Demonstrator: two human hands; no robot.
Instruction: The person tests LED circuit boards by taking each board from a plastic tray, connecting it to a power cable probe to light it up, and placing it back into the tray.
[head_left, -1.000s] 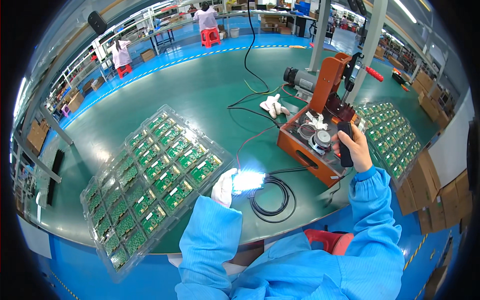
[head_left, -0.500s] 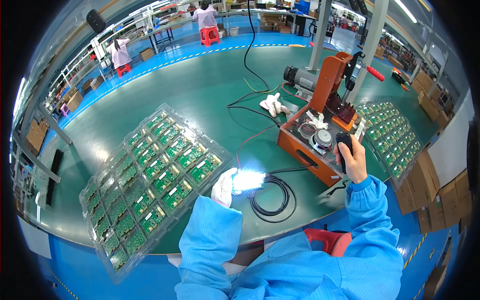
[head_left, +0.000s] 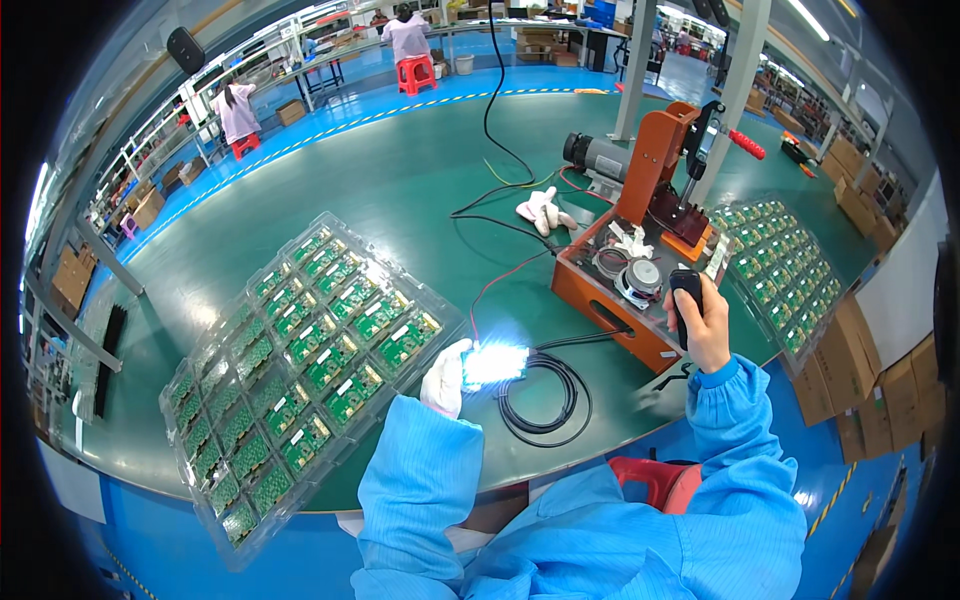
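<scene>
We see a small board glaring white, pinched in the gloved left hand near the table's near edge. To the right, the right hand wraps a black handheld device beside the orange fixture.

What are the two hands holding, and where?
Left hand grips a brightly lit small board by its left edge; right hand wraps a black handheld device.

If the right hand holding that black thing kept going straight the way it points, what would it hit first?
Probably the round speaker in the orange fixture box. The right hand points its black handheld device up and leftward at it, though depth is hard to judge.
</scene>
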